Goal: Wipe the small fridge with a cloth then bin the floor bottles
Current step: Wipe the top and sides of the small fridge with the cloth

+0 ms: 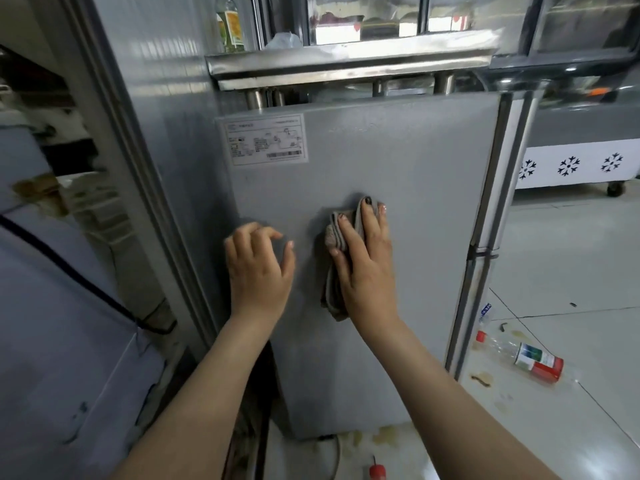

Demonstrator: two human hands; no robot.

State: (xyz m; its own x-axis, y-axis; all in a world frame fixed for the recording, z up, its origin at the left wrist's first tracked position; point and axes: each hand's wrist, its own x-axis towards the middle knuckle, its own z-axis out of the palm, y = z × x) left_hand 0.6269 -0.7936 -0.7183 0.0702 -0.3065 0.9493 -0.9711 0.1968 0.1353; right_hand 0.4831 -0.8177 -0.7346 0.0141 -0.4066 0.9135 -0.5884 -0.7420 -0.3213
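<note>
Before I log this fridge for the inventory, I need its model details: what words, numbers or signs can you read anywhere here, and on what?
Sticker on the fridge side: print, a diagram and a barcode, all too small to read.
Floor bottle: red, white and green label, text blurred.
Second bottle by the fridge corner: blue-marked label, unreadable.
Shelf bottle: yellow-green label, unreadable.
Freezer: snowflake symbols only, no words.

Two hands (258, 268) (367, 268), one cloth (334, 271), one small fridge (398, 168), one label (265, 138), two floor bottles (523, 355) (485, 311).
</note>
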